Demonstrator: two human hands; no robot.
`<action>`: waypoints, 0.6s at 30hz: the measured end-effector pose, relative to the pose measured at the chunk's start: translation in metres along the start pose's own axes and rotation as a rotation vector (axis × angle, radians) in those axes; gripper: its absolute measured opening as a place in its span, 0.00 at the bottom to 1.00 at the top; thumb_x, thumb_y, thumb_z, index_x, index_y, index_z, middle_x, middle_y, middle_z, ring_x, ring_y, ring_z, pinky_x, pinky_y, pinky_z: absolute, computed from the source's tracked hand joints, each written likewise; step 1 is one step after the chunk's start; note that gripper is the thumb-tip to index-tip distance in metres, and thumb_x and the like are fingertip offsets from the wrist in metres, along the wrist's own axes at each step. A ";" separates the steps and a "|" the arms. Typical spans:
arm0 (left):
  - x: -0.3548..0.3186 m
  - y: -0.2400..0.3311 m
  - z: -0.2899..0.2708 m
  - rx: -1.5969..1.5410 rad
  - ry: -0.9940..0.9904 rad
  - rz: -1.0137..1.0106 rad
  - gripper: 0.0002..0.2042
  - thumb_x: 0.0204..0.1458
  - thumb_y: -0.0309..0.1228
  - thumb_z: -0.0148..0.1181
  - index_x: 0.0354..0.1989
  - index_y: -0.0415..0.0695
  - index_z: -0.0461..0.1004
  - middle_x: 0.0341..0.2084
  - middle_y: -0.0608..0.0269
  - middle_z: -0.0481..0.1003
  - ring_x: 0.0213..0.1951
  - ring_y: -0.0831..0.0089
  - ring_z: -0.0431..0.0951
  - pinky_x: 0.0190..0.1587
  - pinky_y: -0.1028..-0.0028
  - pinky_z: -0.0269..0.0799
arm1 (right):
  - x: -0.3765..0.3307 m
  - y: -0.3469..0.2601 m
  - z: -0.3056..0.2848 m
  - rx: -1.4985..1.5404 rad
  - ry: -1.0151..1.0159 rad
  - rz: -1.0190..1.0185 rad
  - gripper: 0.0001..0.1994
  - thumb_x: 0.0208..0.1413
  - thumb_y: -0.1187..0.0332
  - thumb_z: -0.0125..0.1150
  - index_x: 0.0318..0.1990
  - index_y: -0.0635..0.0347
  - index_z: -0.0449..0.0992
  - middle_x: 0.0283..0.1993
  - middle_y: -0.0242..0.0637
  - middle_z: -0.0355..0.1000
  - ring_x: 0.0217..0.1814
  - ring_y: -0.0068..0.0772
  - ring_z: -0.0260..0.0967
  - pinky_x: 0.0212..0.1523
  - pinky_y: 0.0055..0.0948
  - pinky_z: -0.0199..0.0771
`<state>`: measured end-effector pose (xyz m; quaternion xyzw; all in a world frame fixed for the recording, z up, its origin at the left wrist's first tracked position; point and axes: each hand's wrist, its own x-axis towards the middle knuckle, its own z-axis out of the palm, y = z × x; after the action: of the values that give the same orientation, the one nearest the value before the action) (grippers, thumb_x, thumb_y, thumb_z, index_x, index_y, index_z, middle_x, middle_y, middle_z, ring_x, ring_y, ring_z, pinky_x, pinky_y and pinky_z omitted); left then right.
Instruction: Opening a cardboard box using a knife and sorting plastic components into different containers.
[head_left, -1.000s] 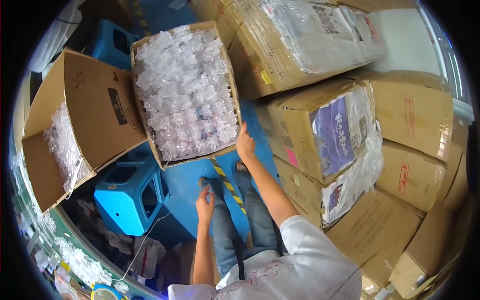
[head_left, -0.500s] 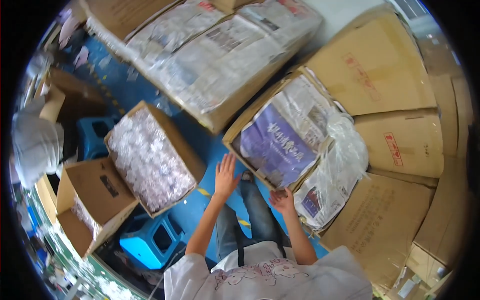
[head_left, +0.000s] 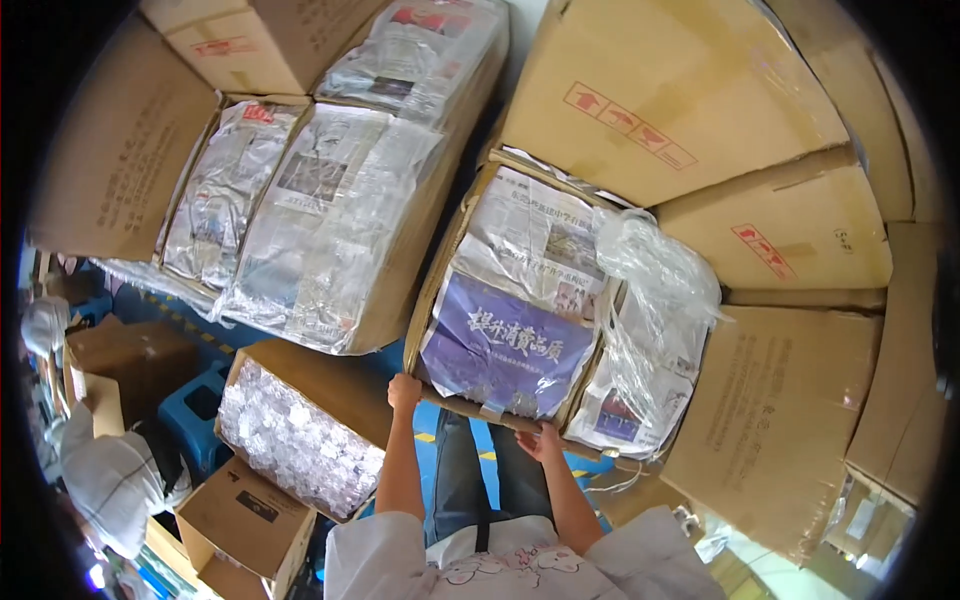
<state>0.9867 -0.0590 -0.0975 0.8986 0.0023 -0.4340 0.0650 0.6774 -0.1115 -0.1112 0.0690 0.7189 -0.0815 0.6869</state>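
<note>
An open cardboard box point(head_left: 455, 400) stands in front of me, its contents covered by newspaper point(head_left: 545, 215) and a purple printed sheet point(head_left: 505, 340). My left hand point(head_left: 404, 390) is closed around the box's near left corner. At the near edge, right of the middle, my right hand point(head_left: 541, 442) grips the rim, thumb up and fingers against the front wall. Crumpled clear plastic film point(head_left: 655, 280) lies over more newspaper point(head_left: 640, 400) in the section to the right. What lies beneath the paper is mostly hidden.
A larger newspaper-covered carton point(head_left: 385, 300) stands at the far left. Nearer is a box of clear plastic pieces point(head_left: 300, 430), beside a blue stool point(head_left: 195, 415) and a smaller open carton point(head_left: 245, 515). Tall cardboard flaps point(head_left: 660, 90) rise on the right. Another person point(head_left: 110, 475) is at the left.
My left hand has gone from open above the floor to gripping the box's corner. My right hand stays at the near edge, now gripping it. The view has swung left.
</note>
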 end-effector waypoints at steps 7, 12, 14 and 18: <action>0.032 -0.035 0.036 0.242 0.041 0.454 0.11 0.39 0.29 0.46 0.23 0.35 0.72 0.24 0.42 0.71 0.31 0.51 0.73 0.34 0.62 0.69 | 0.036 0.008 -0.029 -0.171 0.084 -0.281 0.08 0.47 0.62 0.46 0.28 0.56 0.64 0.17 0.36 0.64 0.09 0.20 0.52 0.08 0.16 0.48; 0.038 -0.052 0.034 0.208 0.076 0.459 0.10 0.40 0.29 0.44 0.23 0.35 0.70 0.23 0.41 0.71 0.30 0.49 0.72 0.34 0.60 0.69 | 0.033 0.017 -0.025 -0.189 0.031 -0.258 0.07 0.50 0.59 0.44 0.27 0.49 0.63 0.14 0.27 0.57 0.09 0.16 0.46 0.09 0.16 0.43; 0.038 -0.058 0.033 0.170 0.053 0.485 0.11 0.42 0.30 0.43 0.23 0.35 0.69 0.22 0.41 0.71 0.30 0.48 0.72 0.34 0.59 0.68 | 0.030 0.019 -0.023 -0.187 -0.003 -0.236 0.08 0.52 0.60 0.42 0.25 0.48 0.61 0.13 0.24 0.51 0.09 0.15 0.42 0.10 0.16 0.40; 0.026 -0.059 0.032 0.343 0.107 0.662 0.12 0.43 0.32 0.42 0.23 0.36 0.69 0.22 0.40 0.70 0.30 0.48 0.72 0.33 0.58 0.68 | 0.031 0.017 -0.031 -0.129 0.000 -0.263 0.09 0.48 0.62 0.46 0.23 0.54 0.59 0.13 0.30 0.54 0.08 0.19 0.44 0.08 0.21 0.44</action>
<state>0.9740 -0.0057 -0.1441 0.8699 -0.3576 -0.3360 0.0499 0.6488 -0.0890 -0.1415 -0.0699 0.7253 -0.1245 0.6734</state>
